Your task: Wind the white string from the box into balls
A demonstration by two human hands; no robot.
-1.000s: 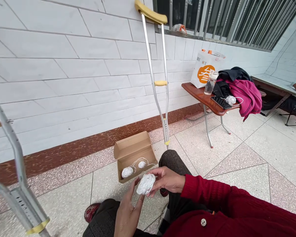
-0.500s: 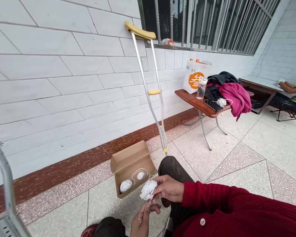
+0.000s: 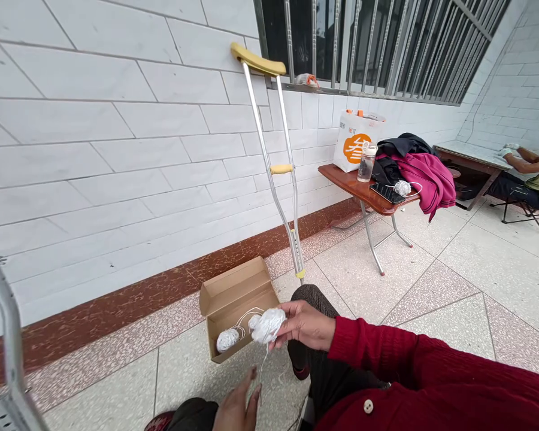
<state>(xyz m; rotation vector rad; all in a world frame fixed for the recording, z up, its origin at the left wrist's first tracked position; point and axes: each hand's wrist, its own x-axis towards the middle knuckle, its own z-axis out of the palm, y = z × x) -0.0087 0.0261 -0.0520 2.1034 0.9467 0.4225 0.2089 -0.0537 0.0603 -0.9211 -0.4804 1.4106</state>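
Observation:
My right hand (image 3: 306, 324) holds a white ball of string (image 3: 268, 325) in its fingertips, just in front of an open cardboard box (image 3: 238, 304) on the floor. A thin strand hangs down from the ball toward my left hand (image 3: 236, 408), which sits low at the bottom edge with fingers pointing up and slightly apart; whether it pinches the strand I cannot make out. Inside the box lie two smaller white string balls (image 3: 227, 340) with loose loops of string.
A metal crutch (image 3: 276, 161) leans on the tiled wall behind the box; another crutch (image 3: 4, 335) stands at the far left. A small folding table (image 3: 363, 188) carries a bag, bottle, phone and clothes. Another person (image 3: 532, 179) sits at the far right.
My left hand has dropped away from the string ball toward the bottom edge, leaving a strand stretched below. The right hand raised the ball slightly. The view shifted a little.

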